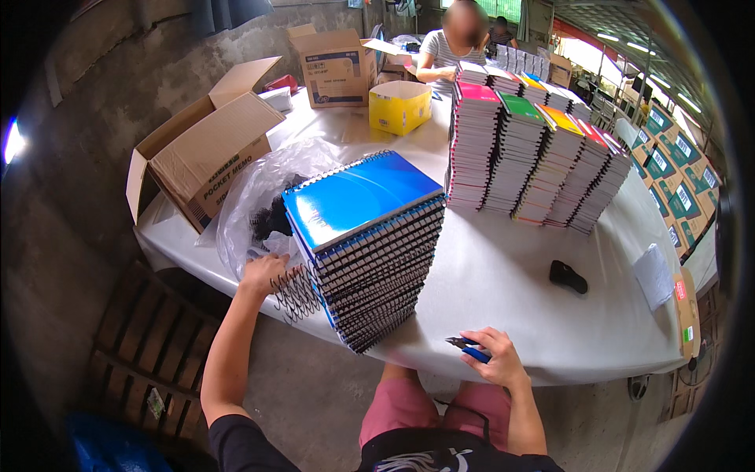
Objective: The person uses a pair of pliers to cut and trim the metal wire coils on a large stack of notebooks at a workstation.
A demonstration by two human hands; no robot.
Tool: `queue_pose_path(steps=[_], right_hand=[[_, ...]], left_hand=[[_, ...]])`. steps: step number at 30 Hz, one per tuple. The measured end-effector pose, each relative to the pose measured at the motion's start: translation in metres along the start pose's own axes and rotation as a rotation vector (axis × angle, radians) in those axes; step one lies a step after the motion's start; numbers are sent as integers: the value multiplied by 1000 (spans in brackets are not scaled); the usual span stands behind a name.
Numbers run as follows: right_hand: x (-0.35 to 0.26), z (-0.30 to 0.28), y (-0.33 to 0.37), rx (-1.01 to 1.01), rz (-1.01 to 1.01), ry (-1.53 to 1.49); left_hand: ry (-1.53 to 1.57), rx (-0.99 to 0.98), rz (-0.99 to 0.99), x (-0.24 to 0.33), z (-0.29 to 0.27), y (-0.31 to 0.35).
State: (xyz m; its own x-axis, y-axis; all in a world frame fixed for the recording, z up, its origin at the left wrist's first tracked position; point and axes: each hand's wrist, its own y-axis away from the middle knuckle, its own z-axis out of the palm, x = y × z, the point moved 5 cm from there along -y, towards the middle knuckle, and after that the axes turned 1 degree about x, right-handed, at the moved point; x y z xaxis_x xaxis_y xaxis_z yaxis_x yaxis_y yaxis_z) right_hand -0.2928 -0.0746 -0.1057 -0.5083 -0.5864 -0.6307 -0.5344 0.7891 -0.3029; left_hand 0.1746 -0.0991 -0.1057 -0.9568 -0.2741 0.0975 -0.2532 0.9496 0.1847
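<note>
My left hand (263, 274) is closed at the table's left edge, on a bunch of dark spiral binding coils (297, 294) that sticks out to its right. What its fingertips grip is partly hidden. Just right of the coils rises a tall stack of spiral notebooks (373, 275) with a shiny blue cover on top. Behind that hand, a clear plastic bag (236, 228) lies with more black coils (271, 219) in it. Over the near edge, my right hand (499, 358) grips blue-handled nippers (474, 352), their jaws pointing left.
Tall notebook stacks (519, 157) with coloured covers stand at the back right. An open carton (208, 157), another carton (338, 75) and a yellow box (399, 108) sit at the back left. A black object (568, 276) lies on the right. Across the table is another person (452, 51).
</note>
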Motion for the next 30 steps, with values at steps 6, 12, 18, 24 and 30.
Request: queue_pose_path(steps=[6, 12, 18, 24, 30], right_hand=[[-2, -1, 6, 36, -54, 32], [-6, -4, 14, 72, -29, 69], [-20, -16, 13, 184, -80, 12], [-68, -26, 2, 210, -291, -22], [-125, -34, -9, 182, -409, 101]], left_hand=[[-147, 390, 22, 43, -65, 45], [845, 902, 129, 66, -104, 122], [1339, 982, 393, 120, -88, 164], [1558, 1027, 422, 142, -85, 168], [1658, 1024, 462, 150, -87, 169]])
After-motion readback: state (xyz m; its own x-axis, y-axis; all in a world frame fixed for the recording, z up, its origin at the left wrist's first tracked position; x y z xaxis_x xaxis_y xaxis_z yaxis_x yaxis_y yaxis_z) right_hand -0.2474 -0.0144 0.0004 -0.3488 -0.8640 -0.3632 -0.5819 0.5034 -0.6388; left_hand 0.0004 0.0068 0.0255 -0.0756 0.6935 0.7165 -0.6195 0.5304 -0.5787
